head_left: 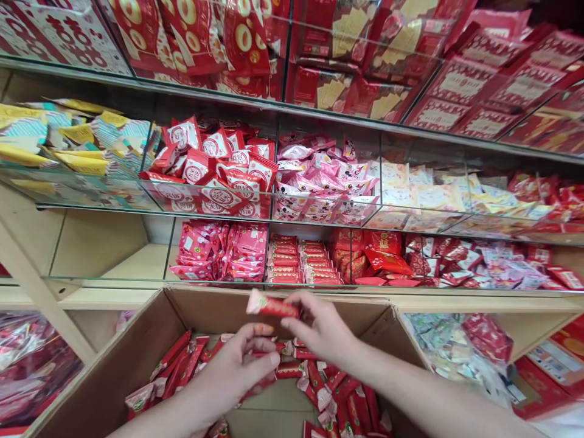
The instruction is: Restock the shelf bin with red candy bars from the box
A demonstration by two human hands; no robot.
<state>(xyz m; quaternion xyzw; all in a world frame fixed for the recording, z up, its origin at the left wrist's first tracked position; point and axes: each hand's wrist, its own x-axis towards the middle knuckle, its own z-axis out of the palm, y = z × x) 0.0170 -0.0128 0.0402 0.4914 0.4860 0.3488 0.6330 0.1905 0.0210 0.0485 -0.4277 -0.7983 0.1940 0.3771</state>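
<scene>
My right hand pinches one end of a red snack stick in a wrapper with a pale pink tip, above the far part of an open cardboard box. Lower and to the left, my left hand is half curled, thumb toward the fingers. Red wrappers show around and below its thumb; whether they are gripped or lie behind is unclear. Many like sticks lie loose in the box, along its sides. Just beyond the box, two stacks of matching red sticks fill a shelf compartment.
Glass-fronted shelves rise ahead, with pink packets left of the stacked sticks and red pouches to the right. Glass edging runs along the lower shelf. Bagged goods stand right of the box, and more plastic-wrapped packs at left.
</scene>
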